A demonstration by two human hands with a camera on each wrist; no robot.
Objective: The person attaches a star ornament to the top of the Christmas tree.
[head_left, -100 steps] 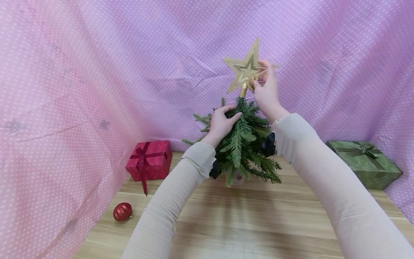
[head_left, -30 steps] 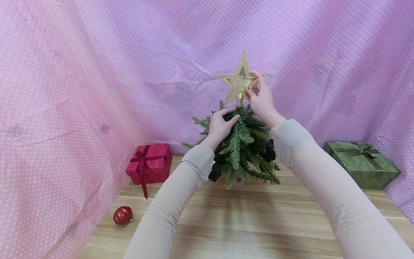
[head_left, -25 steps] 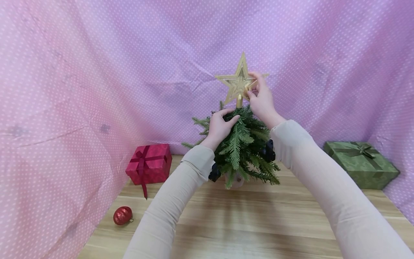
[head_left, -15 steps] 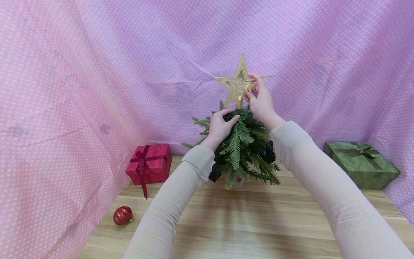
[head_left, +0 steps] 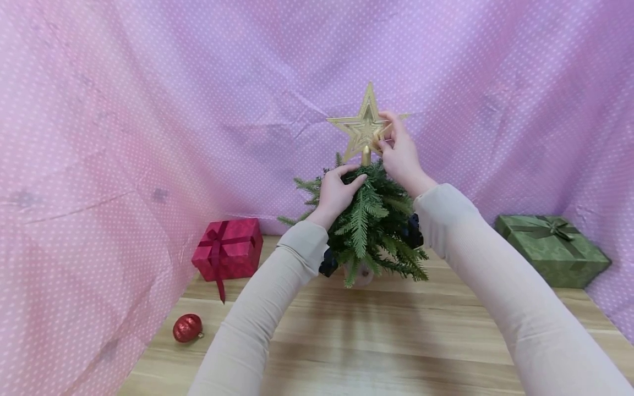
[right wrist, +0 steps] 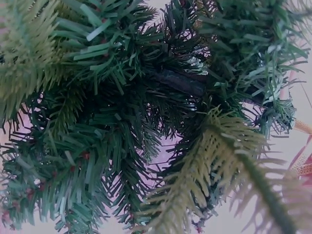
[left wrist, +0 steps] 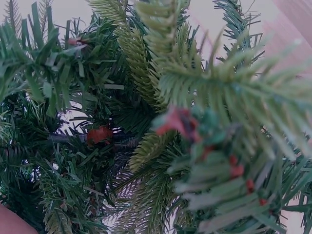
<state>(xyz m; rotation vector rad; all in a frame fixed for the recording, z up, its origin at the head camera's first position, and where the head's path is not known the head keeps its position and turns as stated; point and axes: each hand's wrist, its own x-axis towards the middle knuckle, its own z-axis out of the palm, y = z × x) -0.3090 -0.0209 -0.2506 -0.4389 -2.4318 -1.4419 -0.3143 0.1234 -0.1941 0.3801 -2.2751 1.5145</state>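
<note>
Our right hand (head_left: 402, 157) pinches the gold star (head_left: 365, 125) by its right arm, the star's stem at the tip of the small tree (head_left: 369, 225). Our left hand (head_left: 338, 191) grips the tree's upper branches. Left of the tree stand a red gift box (head_left: 229, 248) and, nearer us, a red bauble (head_left: 187, 328); right of the tree lies a green gift box (head_left: 552, 248). Branches fill both wrist views.

Two gift boxes (head_left: 228, 247), one bauble (head_left: 187, 328), one star (head_left: 365, 125)
</note>
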